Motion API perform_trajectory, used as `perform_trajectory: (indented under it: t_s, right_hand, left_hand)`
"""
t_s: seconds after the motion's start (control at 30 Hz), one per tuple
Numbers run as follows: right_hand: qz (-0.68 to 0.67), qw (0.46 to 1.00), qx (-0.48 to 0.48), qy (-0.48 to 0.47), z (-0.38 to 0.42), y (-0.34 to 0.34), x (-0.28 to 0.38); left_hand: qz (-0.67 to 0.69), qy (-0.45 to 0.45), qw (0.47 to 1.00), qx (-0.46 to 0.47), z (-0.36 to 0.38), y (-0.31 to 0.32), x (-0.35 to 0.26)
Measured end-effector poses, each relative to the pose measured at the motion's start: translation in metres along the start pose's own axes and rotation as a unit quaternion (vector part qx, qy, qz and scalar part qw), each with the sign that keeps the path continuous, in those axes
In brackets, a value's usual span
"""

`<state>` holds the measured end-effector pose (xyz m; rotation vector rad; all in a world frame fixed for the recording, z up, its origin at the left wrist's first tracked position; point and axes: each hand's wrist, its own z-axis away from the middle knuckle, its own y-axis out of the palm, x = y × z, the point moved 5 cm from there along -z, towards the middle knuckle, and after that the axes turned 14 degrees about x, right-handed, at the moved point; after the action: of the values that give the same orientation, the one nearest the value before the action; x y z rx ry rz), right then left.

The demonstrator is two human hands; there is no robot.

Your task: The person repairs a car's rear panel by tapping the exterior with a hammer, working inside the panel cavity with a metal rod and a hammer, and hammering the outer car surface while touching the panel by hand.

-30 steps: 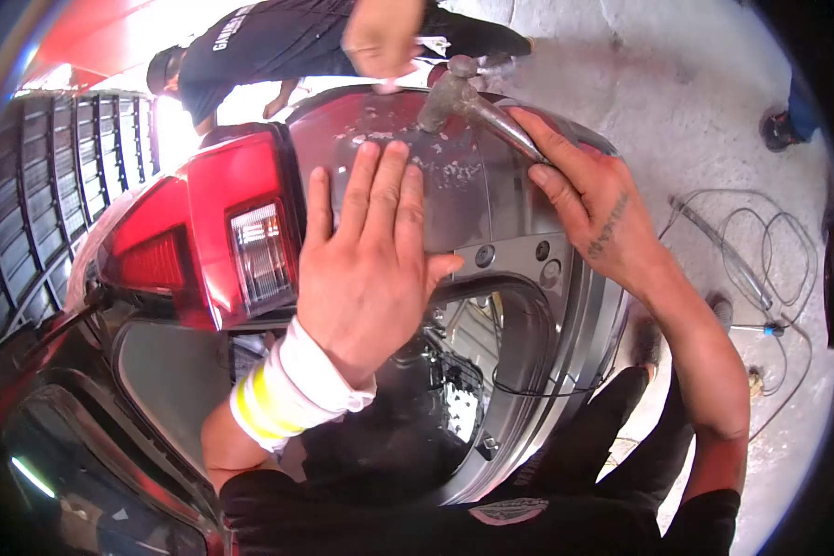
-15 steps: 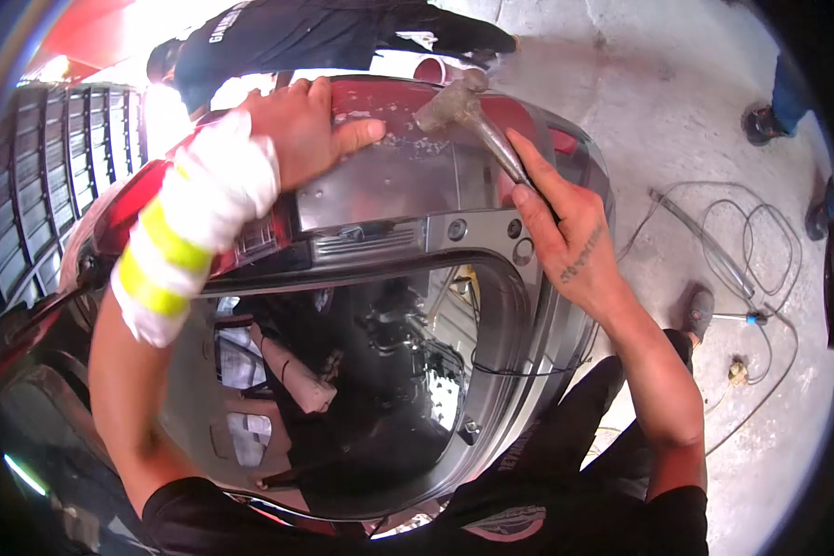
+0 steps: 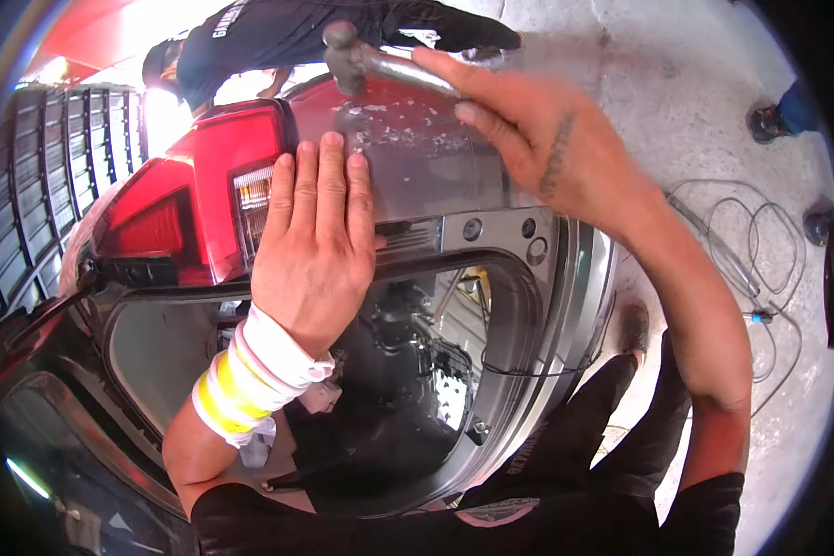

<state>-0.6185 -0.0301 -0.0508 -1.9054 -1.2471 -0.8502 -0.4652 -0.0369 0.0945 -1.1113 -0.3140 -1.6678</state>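
Observation:
My right hand (image 3: 547, 139) grips the handle of a ball-peen hammer (image 3: 347, 65), whose head is over the far edge of a car's rear body panel (image 3: 422, 181). That panel is grey and red, with chipped, flaking paint near the hammer. My left hand (image 3: 320, 232) lies flat, fingers stretched forward, on the panel's left side beside the red tail light (image 3: 222, 176). A white and yellow wrap (image 3: 250, 380) goes round my left wrist. Below the panel, the open rear of the car (image 3: 380, 371) shows a dark interior.
Another person in dark clothes (image 3: 287, 42) is bent over beyond the car. A cable (image 3: 792, 250) lies coiled on the concrete floor (image 3: 639, 56) to the right, where another person's shoe (image 3: 764, 125) shows. A dark slatted metal wall (image 3: 51, 176) stands at the left.
My left hand has drawn back toward me and turned flat, uncovering the tail light. My right hand has carried the hammer left and farther away, to the panel's far edge.

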Motion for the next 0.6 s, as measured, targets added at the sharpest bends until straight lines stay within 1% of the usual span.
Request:
perform_trajectory:
  t_s: [0.1, 0.2, 0.3, 0.4, 0.5, 0.6]
  right_hand:
    - [-0.050, 0.999, 0.007, 0.017, -0.010, -0.009, 0.004]
    - [-0.019, 0.999, 0.037, 0.030, -0.012, 0.005, 0.003]
    - [0.017, 0.994, 0.095, 0.053, -0.016, -0.001, 0.000]
    - [-0.051, 0.998, -0.030, 0.030, -0.018, -0.010, 0.006]
    - [0.051, 0.997, 0.052, 0.021, -0.008, 0.013, 0.005]
    - [-0.009, 0.997, 0.066, 0.050, -0.009, 0.002, 0.008]
  left_hand:
    - [-0.002, 0.015, 1.000, -0.014, 0.000, 0.000, 0.002]
    - [-0.005, 0.022, 1.000, -0.021, -0.001, 0.000, 0.003]
    - [-0.007, 0.027, 0.999, -0.019, -0.001, 0.000, 0.002]
    - [-0.017, 0.033, 0.999, -0.008, -0.001, 0.000, 0.003]
    - [-0.001, 0.034, 0.999, -0.015, 0.000, 0.001, 0.003]
    - [0.006, 0.031, 0.999, -0.014, -0.001, 0.000, 0.002]
